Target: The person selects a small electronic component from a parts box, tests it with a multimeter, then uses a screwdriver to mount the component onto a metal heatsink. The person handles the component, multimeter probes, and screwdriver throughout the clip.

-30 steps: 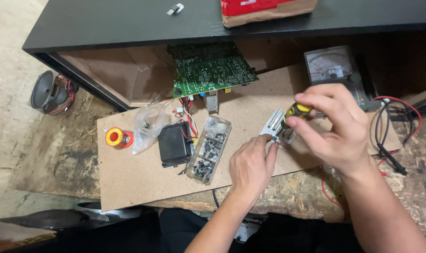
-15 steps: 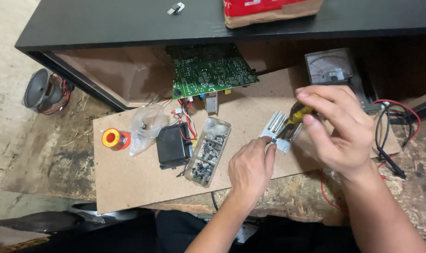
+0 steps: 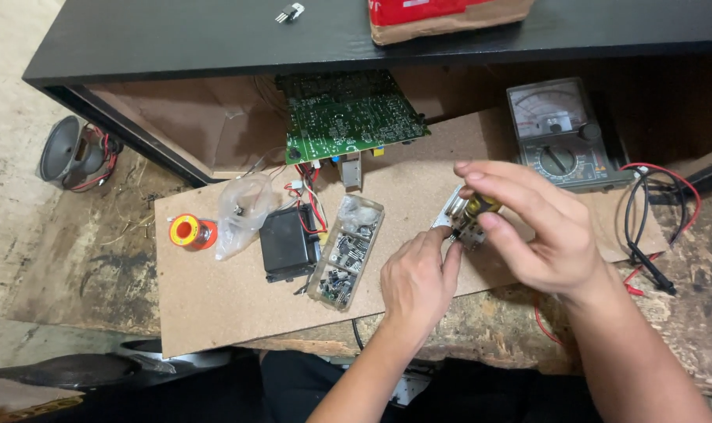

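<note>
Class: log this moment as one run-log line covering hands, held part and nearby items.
left hand: steadies part | right hand: grips part | on: board | near: parts box, meter

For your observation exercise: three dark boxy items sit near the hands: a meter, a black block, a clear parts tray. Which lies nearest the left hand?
The clear parts tray, full of small components, lies just beside the left hand. The black block sits beyond it; the meter is farthest.

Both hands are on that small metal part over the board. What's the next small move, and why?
Probably keep the left hand pressing the small metal part onto the brown board while the right hand finishes its pinch from above. The part sits between both sets of fingertips, mostly hidden, so letting go with either hand looks likely to let it shift.
</note>
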